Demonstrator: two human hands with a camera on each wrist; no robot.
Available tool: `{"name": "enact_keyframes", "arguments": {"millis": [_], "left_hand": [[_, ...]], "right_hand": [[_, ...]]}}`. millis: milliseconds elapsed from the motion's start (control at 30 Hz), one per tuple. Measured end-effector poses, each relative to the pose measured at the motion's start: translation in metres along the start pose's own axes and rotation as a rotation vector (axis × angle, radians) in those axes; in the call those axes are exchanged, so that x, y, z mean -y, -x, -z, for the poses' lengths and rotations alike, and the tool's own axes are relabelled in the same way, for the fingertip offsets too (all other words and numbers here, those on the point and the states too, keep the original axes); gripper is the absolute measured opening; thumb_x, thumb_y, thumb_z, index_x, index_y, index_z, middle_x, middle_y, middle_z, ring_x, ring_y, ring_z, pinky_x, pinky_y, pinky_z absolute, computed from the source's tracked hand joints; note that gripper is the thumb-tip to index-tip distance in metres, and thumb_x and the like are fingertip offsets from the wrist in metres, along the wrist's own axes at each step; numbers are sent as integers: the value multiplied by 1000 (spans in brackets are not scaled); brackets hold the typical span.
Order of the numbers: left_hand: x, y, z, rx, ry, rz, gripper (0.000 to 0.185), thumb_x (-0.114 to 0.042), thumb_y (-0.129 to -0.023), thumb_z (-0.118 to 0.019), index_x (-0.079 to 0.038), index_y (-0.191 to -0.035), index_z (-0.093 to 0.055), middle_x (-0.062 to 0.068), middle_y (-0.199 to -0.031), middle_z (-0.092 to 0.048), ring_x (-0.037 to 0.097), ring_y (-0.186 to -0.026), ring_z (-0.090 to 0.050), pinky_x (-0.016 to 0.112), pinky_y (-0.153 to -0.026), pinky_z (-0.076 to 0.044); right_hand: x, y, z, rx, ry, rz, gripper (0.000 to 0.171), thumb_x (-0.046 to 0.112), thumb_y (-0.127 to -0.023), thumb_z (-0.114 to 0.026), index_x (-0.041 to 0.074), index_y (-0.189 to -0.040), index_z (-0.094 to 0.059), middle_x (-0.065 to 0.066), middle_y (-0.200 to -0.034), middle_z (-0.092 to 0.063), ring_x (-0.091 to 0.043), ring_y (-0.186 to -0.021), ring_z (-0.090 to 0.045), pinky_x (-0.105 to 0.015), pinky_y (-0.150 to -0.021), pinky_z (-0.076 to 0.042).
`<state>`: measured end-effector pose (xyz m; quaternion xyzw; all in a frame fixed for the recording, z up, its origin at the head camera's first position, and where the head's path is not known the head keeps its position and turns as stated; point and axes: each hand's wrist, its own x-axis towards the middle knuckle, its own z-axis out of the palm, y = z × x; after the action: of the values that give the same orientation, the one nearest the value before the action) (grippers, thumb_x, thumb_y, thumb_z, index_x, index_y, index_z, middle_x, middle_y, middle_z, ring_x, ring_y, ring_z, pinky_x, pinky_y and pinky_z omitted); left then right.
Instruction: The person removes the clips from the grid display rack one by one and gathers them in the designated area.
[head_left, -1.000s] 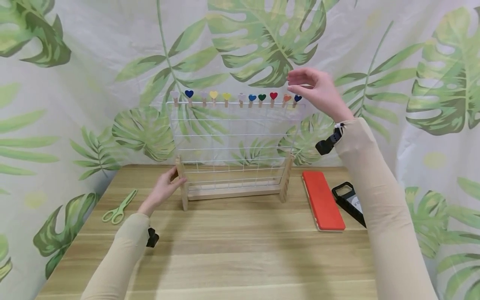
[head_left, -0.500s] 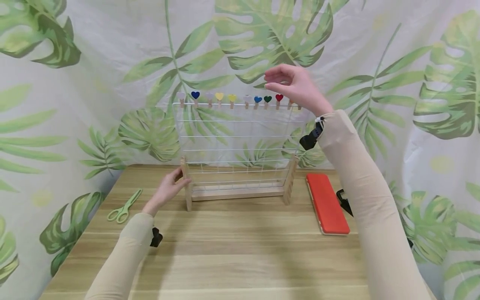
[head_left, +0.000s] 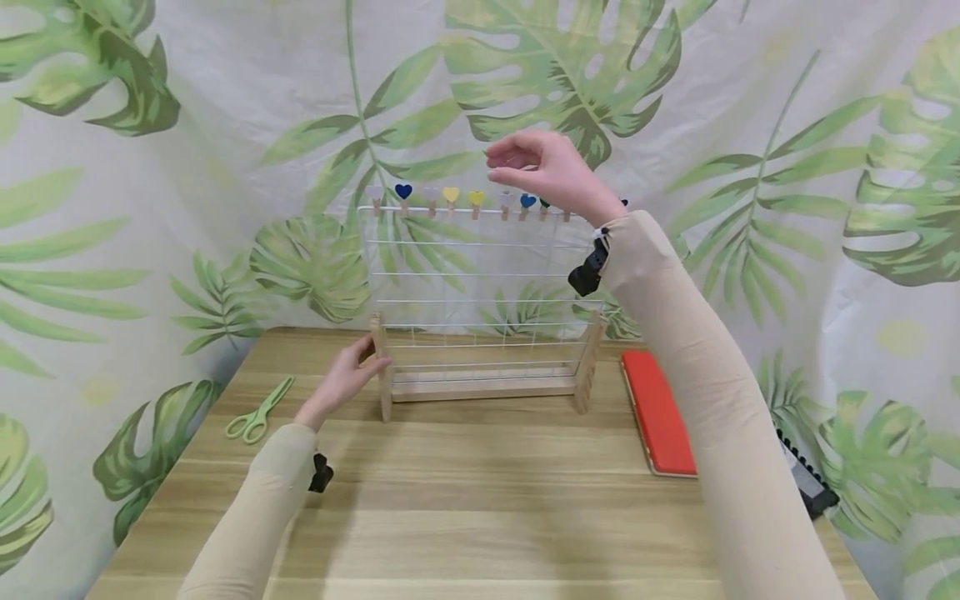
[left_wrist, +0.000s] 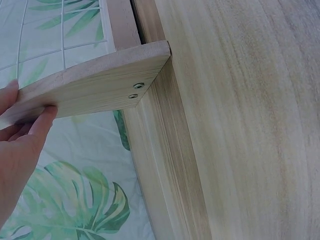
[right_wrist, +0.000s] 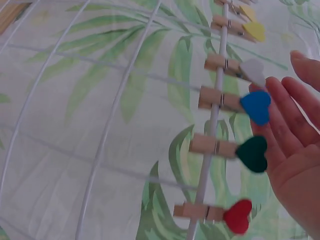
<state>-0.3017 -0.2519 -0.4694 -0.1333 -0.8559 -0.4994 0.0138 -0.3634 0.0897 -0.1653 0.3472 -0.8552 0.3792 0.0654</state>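
Observation:
A white wire grid rack (head_left: pixel 483 387) with a wooden base stands on the table. My left hand (head_left: pixel 347 379) grips the rack's left wooden leg (left_wrist: pixel 100 85), thumb on one side and fingers on the other. Heart-topped clothespins line the top wire, among them a dark blue one (head_left: pixel 403 192), a light blue one (right_wrist: pixel 256 107), a green one (right_wrist: pixel 252 154) and a red one (right_wrist: pixel 237 216). Above that row hovers my right hand (head_left: pixel 543 171), its fingers loosely curved and holding nothing. In the head view, my right hand and wrist cover some of the right-side clothespins.
Green scissors (head_left: pixel 258 417) lie on the table at the left. To the right of the rack lies a red flat case (head_left: pixel 660 417), partly behind my right sleeve. Beyond the sleeve a black-edged object (head_left: pixel 810 483) shows. A leaf-patterned curtain (head_left: pixel 300 100) hangs behind the table.
My right hand has moved left above the clothespin row, from the right end toward the middle. The left hand keeps its grip on the leg. The whole head view has shifted slightly.

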Motion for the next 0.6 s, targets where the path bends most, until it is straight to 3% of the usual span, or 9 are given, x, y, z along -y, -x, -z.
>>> {"name": "enact_keyframes", "arguments": {"millis": [600], "left_hand": [[-1,2,-1,-8,-19,1,63,-15,-101,-58,10,-151,-28,34,-152,-37,48,-143,-35,56,-114,-39]], "right_hand": [[29,-38,-43,85,39,74,33,29,-96,-66,12,-125,-66,-3,-120,-71,-9,-104,-67,-23,-94,-52]]}}
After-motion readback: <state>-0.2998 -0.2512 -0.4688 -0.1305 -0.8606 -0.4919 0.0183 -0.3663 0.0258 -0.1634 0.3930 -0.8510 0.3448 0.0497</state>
